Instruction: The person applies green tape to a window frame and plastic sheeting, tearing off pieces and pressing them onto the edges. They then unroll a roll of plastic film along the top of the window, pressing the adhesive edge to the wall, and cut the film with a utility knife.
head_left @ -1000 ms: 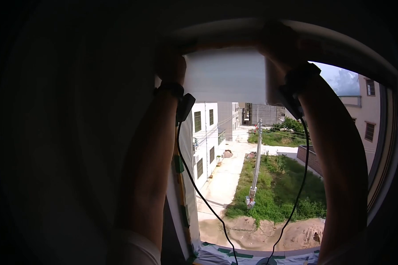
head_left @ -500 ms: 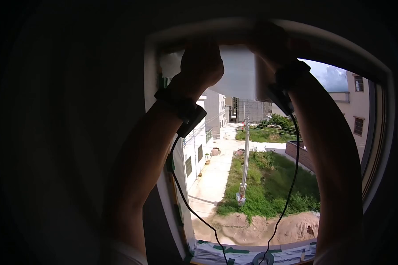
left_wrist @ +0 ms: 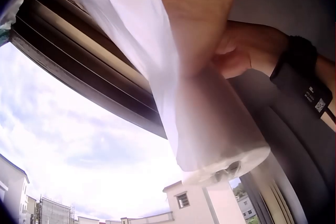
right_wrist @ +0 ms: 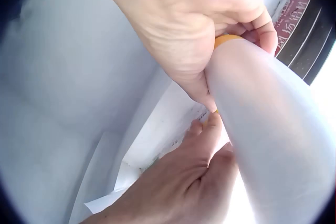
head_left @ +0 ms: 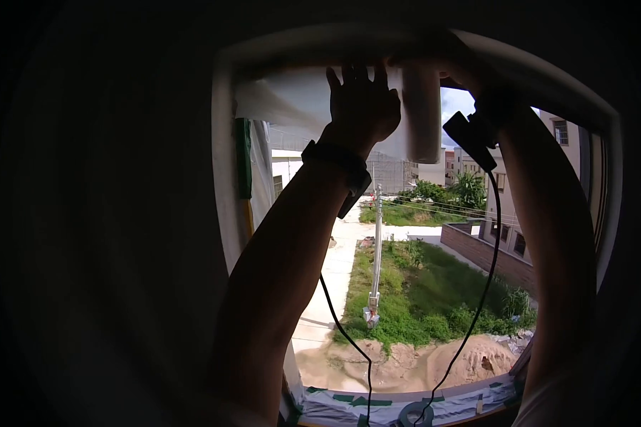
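A roll of translucent masking film (head_left: 421,117) hangs upright at the top of the window, with an orange tape band (right_wrist: 227,40) along its upper end. My right hand (right_wrist: 210,19) grips this upper end, fingers and thumb curled round it. From the roll, a sheet of film (head_left: 285,96) stretches left under the top of the frame. Just left of the roll, my left hand (head_left: 363,110) is raised with spread, straight fingers, pressing at the sheet's top edge. The roll's lower end, with its hollow core, shows in the left wrist view.
Green tape (head_left: 244,156) runs down the left side of the window frame (head_left: 224,142). Plastic sheeting (head_left: 327,407) with green tape covers the sill, where a tape roll (head_left: 414,414) lies. A black cable (head_left: 493,263) hangs from each wrist. Outside are grass and buildings.
My left hand has moved right from the upper left corner along the top edge, its fingers now spread. The right hand stays on the roll. Film now shows across the upper left.
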Demonstrator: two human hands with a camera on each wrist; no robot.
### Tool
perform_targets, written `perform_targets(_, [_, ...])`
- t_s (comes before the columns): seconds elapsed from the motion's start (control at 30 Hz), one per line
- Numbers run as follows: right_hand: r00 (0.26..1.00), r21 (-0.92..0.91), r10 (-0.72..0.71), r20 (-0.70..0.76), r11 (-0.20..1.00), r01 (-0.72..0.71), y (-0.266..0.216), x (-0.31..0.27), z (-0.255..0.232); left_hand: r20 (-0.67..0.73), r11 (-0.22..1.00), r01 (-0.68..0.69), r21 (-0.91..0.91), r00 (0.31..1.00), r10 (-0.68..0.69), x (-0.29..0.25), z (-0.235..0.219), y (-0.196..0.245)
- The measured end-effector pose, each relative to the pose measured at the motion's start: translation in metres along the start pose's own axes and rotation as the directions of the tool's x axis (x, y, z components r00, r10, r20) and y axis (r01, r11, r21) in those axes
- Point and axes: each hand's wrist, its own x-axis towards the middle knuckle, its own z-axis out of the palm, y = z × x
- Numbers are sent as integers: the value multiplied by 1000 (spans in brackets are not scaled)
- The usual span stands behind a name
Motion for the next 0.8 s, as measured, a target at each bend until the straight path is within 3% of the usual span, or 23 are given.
perform_targets(0.07, [989, 224, -144, 44, 966, 131, 15, -8, -5, 29, 1000, 2, 18, 1000, -2, 0, -1, 0])
perform_targets(0.17, [930, 543, -364, 43, 790, 285, 30, -14, -11, 36, 999, 18, 27, 999, -19, 0, -4, 1])
perform_targets(0.27, [941, 513, -332, 72, 821, 250, 37, -11, -13, 48, 999, 4, 38, 999, -6, 1, -7, -1])
perform_targets(0.33, [945, 490, -310, 103, 843, 223, 42, -7, -13, -70, 999, -38, 2, 997, 38, 1, 0, -9])
perform_targets(0.37, [948, 480, -297, 117, 852, 208, 44, -4, -13, -16, 999, -36, 12, 999, 36, 1, 2, -10])
perform_targets(0.5, [954, 446, -255, 155, 880, 163, 44, -8, -20, -37, 997, -33, 67, 999, 36, -1, 1, -8])
perform_targets(0.57, [993, 195, -54, 105, 980, 33, 38, -20, -32, -10, 997, -29, 77, 999, 30, -1, -3, -9])
perform_targets(0.67, [994, 106, -1, 108, 994, -10, 45, -20, -43, 6, 995, -30, 91, 1000, 30, -1, -1, -13])
perform_targets(0.8, [998, 13, -37, -52, 999, 38, 87, 5, -27, 38, 992, -29, 119, 999, 25, -1, -2, -12])
